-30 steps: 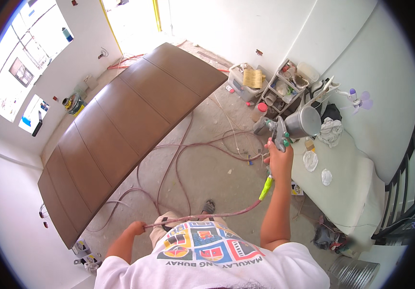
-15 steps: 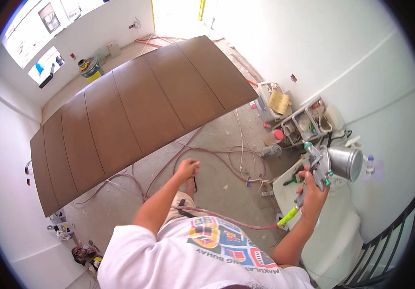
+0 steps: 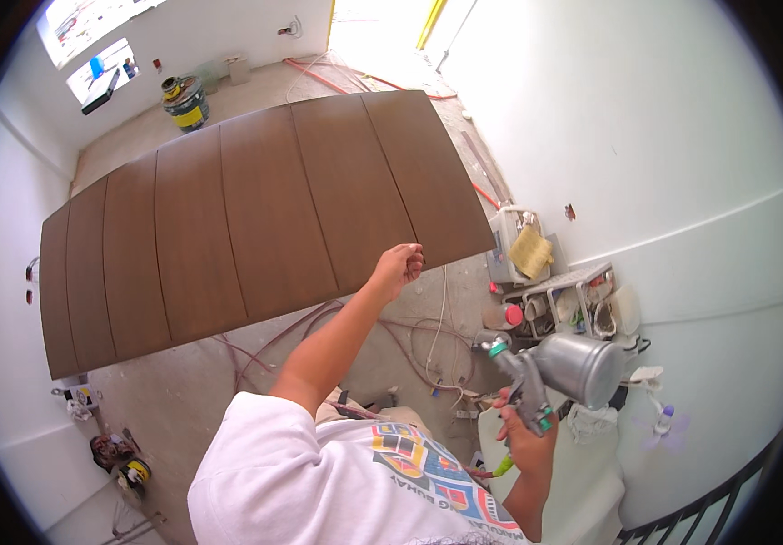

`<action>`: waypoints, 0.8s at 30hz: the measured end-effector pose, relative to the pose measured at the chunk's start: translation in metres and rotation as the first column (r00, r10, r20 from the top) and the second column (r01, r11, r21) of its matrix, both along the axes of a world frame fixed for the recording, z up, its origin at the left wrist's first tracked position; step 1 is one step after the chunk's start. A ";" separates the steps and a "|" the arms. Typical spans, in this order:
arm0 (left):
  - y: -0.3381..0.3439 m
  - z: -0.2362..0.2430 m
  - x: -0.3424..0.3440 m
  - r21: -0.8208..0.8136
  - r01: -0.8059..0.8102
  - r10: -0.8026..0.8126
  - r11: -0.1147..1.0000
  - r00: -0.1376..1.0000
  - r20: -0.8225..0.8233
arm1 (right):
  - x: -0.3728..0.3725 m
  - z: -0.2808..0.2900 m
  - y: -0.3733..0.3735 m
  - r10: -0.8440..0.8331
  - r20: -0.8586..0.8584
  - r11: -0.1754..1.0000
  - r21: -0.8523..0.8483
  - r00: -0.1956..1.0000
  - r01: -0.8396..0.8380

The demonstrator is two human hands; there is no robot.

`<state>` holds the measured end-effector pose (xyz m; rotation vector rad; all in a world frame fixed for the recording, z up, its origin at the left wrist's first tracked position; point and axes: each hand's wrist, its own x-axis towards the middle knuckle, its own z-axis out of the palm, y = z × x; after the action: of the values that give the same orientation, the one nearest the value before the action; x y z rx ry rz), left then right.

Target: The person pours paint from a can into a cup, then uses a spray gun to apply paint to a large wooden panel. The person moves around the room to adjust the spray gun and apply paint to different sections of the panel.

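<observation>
The big brown panel (image 3: pixel 255 222) is the largest thing in front of me. It is long and flat, with thin grooves that cut it into strips. Its long side runs from my far left to my right, and it tilts up a bit toward the right. It lies ahead of both hands and mostly to the left of them.

My left hand (image 3: pixel 398 267) is the nearer one to it. My arm reaches up and forward, and the hand sits right at the lower edge of the panel, near its right end. The fingers are curled in, like a loose fist. I cannot tell if they hold the edge or only touch it.

My right hand (image 3: pixel 526 434) is low, close to my body, and well apart from the panel. It is closed tight around the handle of a grey spray gun (image 3: pixel 546 372). The gun has a round metal cup (image 3: pixel 584 368) on it. Its nozzle points up and to the left, toward the panel and my left hand.

Below my hands, thin hoses (image 3: pixel 409 336) loop across the floor. To the right of my right hand is a small rack (image 3: pixel 564 304) with jars and rags by the white wall.
</observation>
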<state>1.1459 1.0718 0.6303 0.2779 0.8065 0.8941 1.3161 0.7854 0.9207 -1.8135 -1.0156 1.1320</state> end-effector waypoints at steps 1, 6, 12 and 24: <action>0.001 -0.002 0.001 0.017 0.010 -0.010 1.000 1.000 -0.006 | 0.004 -0.004 0.004 0.036 -0.026 0.999 -0.027 0.999 -0.037; -0.027 -0.016 0.015 -0.040 -0.005 0.008 0.999 0.999 0.054 | 0.039 -0.025 0.028 0.261 -0.052 0.955 -0.134 0.964 -0.266; -0.109 -0.091 0.017 0.041 -0.029 0.041 0.999 0.945 -0.326 | 0.090 -0.025 0.046 0.534 -0.019 0.843 -0.073 0.846 -0.533; -0.488 -0.199 -0.057 -0.358 0.543 -0.405 0.759 -0.036 -0.913 | 0.200 -0.047 0.025 0.782 0.042 0.621 0.041 0.622 -0.783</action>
<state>1.0893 0.5841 0.4314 1.3019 1.7473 -0.1256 1.5163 0.8107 0.8732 -1.3115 -1.9444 1.5538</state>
